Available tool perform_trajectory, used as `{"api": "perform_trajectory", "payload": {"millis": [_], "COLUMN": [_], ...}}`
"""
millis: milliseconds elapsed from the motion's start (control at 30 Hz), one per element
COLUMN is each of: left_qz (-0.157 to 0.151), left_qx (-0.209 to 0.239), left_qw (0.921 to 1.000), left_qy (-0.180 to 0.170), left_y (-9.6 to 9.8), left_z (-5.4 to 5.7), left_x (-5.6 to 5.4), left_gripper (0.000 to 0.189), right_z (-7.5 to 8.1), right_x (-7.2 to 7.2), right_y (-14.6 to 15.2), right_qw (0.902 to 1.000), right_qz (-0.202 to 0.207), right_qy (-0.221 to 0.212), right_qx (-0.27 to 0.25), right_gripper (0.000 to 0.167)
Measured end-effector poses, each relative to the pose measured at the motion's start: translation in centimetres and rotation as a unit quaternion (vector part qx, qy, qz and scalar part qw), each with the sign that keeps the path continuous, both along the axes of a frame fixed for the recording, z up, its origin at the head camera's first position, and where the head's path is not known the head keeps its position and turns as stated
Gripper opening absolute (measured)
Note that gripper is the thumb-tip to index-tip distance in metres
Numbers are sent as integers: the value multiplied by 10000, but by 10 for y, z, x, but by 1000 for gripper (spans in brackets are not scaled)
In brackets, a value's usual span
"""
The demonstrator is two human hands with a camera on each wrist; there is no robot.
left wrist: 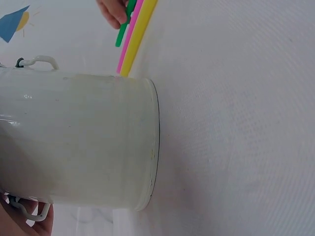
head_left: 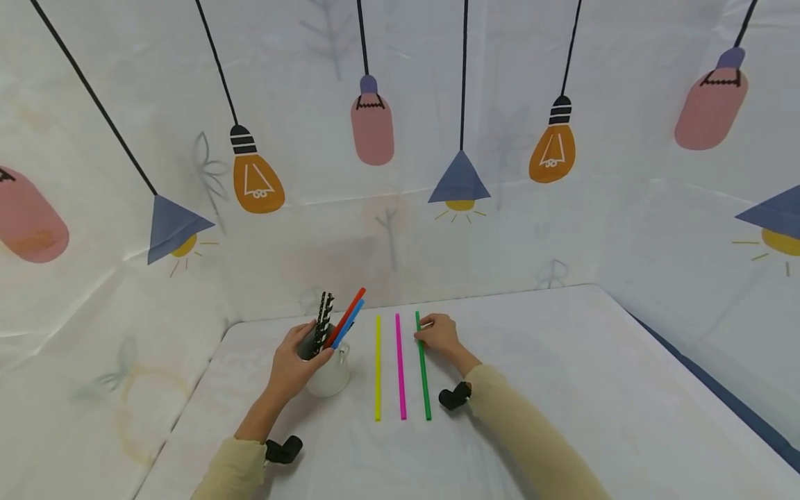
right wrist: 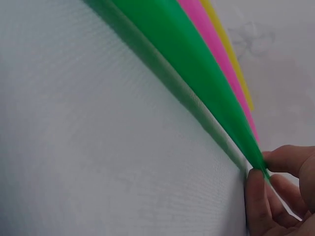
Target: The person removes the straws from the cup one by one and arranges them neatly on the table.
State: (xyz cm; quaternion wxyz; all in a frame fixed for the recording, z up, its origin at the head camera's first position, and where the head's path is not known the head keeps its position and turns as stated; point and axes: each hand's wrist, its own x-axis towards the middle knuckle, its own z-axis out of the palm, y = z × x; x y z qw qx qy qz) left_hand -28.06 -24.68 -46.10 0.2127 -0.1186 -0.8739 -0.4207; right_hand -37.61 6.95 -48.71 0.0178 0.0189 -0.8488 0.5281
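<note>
My left hand [head_left: 294, 364] holds a white enamel pot [head_left: 329, 378] by its upper part, with fingers and thumb spread about the rim. In the left wrist view the pot [left wrist: 83, 140] shows two small side handles. Out of it lean a red straw [head_left: 346, 317], a blue straw [head_left: 348, 323] and black-and-white patterned straws [head_left: 323, 321]. Far to the right of the pot, my right hand [head_left: 440, 335] pinches a green straw [head_left: 425, 385] near its far end; the right wrist view shows thumb and fingers on that straw [right wrist: 216, 93]. The green straw lies lengthwise on the table.
Left of the green straw lie a pink straw [head_left: 401, 368] and a yellow straw [head_left: 378, 368], roughly parallel with gaps between them. A white cloth covers the table [head_left: 531, 389]. Behind it hangs a white backdrop [head_left: 300, 257] printed with lamps and bulbs.
</note>
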Motion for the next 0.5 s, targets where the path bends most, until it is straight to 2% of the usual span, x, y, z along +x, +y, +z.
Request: {"api": "perform_trajectory", "payload": {"millis": [267,500], "left_qz": [-2,-3], "left_qx": [11,40], "left_qw": [10000,9999], "left_qy": [34,104], "left_y": [2,2], "left_z": [2,1], "left_x": [0,3], "left_gripper": [77,76], "right_z": [4,5], "right_x": [-4,-1], "right_y": [-3,-5], "right_qw": [9996,9995], "right_qz": [-162,-228], "right_qy": [-97,-78], "right_qx": [202,211], "right_gripper": [23,23]}}
